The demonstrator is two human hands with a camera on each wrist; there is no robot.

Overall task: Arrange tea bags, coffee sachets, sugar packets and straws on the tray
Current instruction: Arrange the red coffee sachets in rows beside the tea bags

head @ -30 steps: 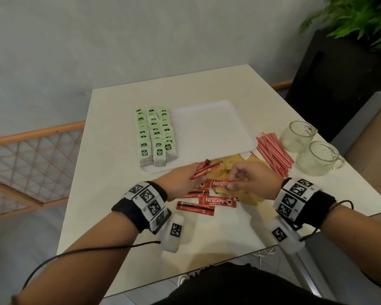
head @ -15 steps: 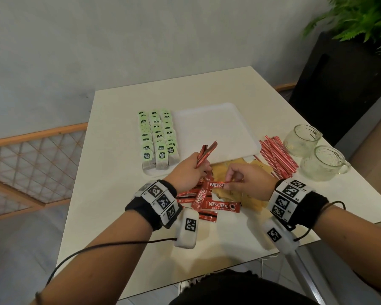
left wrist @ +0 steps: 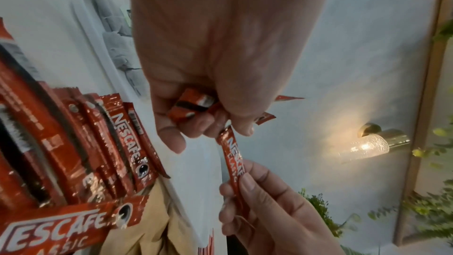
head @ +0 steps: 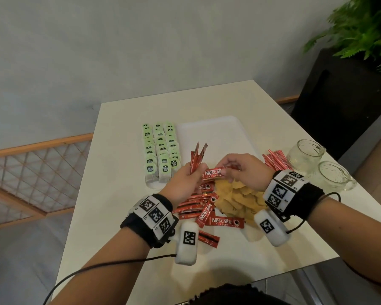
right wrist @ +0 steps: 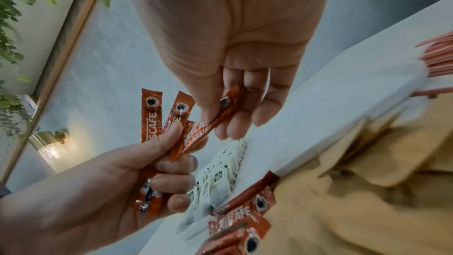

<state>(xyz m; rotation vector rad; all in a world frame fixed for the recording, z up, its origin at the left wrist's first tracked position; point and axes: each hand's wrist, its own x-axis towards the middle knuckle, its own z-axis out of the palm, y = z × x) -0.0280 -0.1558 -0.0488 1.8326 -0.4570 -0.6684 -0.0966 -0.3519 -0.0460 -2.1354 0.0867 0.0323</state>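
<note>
Left hand (head: 186, 180), at centre frame in the head view, grips a small fan of coffee sachets (head: 197, 158) upright, fingers curled round their lower ends. Right hand (head: 243, 171) pinches one more sachet (head: 213, 173) by its far end and holds its near end against the left fingers.

These sachets look light, thin and glossy, so likely slippery when stacked; squeezing them near one end should keep the bundle aligned.

Largest in view is the pale tabletop (head: 119, 216). On it the white tray (head: 218, 137) lies upper centre, tea bags (head: 161, 148) in rows along its left part. Brown sugar packets (head: 235, 199) lie heaped below the hands, loose sachets (head: 207, 213) to their left, red straws (head: 277, 161) and what seem to be two glass mugs (head: 317, 166) at right. A plant (head: 361, 29) fills the upper right corner.
</note>
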